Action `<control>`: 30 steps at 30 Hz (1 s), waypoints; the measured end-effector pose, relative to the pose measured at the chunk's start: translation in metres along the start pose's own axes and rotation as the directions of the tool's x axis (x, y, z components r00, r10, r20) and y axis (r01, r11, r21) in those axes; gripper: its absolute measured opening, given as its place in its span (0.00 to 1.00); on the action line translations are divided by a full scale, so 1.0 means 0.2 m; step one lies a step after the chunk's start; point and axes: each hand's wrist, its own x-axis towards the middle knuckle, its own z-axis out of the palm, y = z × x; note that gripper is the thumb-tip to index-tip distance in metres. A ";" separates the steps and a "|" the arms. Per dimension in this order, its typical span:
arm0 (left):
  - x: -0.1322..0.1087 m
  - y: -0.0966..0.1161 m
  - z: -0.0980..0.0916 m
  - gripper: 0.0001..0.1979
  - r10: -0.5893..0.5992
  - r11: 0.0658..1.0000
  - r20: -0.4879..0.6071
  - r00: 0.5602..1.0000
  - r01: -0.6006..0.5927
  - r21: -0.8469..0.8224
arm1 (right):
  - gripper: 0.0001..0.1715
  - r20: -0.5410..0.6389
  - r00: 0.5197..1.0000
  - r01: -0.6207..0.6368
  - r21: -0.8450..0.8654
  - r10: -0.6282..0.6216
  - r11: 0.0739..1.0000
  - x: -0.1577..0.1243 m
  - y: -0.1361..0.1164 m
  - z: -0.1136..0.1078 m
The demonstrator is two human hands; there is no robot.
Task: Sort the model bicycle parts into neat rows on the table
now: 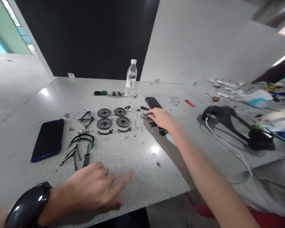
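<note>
My left hand [97,186] hovers at or just above the front of the table, index finger stretched out and the other fingers curled; nothing shows in it. Beyond it lie small dark green and black model bicycle parts: a green fork-shaped piece [86,158], curved mudguards [82,139] and a green frame [86,119]. Farther in are several spoked toy wheels [104,123]. My right hand [160,116] reaches across to the small parts, fingers drawn together at a thin dark ring [144,116]. Whatever lies between those fingertips is too small to make out.
A blue-edged phone [48,139] lies at left, another dark phone [153,103] behind my right hand. A water bottle [131,79] stands near the back panel. To the right are a red object [189,103], a black headset-like device [230,123] and its white cable [224,145].
</note>
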 end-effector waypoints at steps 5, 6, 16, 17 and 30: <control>0.11 -0.01 0.00 0.42 -0.159 0.985 0.283 0.946 0.172 -0.025 | 0.19 0.013 0.998 -0.056 0.015 0.056 0.998 0.00 0.03 -0.02; 0.13 -0.02 0.00 0.43 -0.189 0.976 0.324 0.927 0.212 -0.037 | 0.18 0.005 0.998 -0.060 0.021 0.060 0.998 -0.01 0.04 -0.02; 0.18 0.02 0.02 0.37 -0.259 0.957 0.415 0.872 0.290 -0.013 | 0.16 -0.029 0.995 -0.093 0.098 0.096 0.991 -0.03 0.05 -0.04; 0.18 0.02 0.02 0.37 -0.262 0.957 0.410 0.874 0.291 -0.008 | 0.16 -0.038 0.996 -0.082 0.089 0.085 0.993 -0.03 0.04 -0.05; 0.14 0.02 0.07 0.34 -0.269 0.958 0.316 0.910 0.286 -0.007 | 0.09 0.086 0.956 0.232 0.363 -0.281 0.902 -0.08 -0.22 -0.05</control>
